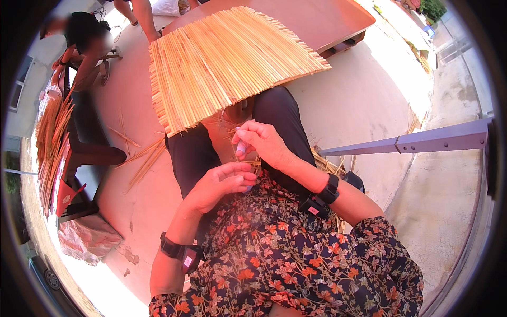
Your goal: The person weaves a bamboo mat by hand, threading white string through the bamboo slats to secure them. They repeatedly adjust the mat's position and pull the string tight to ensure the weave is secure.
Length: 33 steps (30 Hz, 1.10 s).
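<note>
A woven mat of straw-coloured stalks (232,63) lies above my knees, its near edge hanging just beyond my hands. My right hand (261,142) is closed in front of that edge, with a small pale lilac thing (242,147) at its fingers, too small to make out. Lower and to the left, my left hand (224,182) has loosely bent fingers slightly apart, with no clear object between them; a bit of blue shows at its fingertips. Loose stalks (145,156) lie on the floor beside my left leg.
A red-topped table (343,18) stands beyond the mat. A person (84,45) is at upper left, by a dark bench (79,164) and a stalk bundle (50,148). A crumpled sack (87,238) lies below. A metal bar (428,139) runs along my right.
</note>
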Motion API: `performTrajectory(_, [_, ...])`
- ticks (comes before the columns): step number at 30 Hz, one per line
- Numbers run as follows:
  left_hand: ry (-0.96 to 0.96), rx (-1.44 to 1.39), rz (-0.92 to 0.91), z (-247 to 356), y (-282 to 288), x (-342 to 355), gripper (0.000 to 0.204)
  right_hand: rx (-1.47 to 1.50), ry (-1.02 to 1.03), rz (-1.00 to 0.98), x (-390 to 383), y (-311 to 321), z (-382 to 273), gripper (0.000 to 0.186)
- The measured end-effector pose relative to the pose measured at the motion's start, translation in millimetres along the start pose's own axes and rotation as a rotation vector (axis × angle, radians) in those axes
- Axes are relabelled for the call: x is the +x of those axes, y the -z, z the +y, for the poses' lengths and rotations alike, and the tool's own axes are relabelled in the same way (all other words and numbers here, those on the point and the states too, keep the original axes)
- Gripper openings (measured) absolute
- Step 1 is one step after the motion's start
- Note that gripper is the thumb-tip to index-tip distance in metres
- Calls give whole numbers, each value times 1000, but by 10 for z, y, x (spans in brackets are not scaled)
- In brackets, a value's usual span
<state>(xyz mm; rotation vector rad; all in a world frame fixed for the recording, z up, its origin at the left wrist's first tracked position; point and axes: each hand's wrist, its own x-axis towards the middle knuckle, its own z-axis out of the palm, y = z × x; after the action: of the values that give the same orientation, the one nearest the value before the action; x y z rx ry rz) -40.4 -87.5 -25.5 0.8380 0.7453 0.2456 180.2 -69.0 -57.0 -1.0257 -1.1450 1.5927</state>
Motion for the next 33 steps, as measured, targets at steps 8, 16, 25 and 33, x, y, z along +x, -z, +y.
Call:
performTrajectory(8, [-862,97,-100,1207,-427,-715,83,200,-165,119,28,-50,266,35])
performTrajectory(16, [-1176,134,-217,1729,-698,-1212,54,219,-80,152,21,-27,339,44])
performTrajectory(25, [-1132,174,58,1948,-370,-836,35,609,82,208,517,-7,32,46])
performTrajectory(33, [-825,1690,947,877,207,-97,68,685,-85,300,680,-35,187,40])
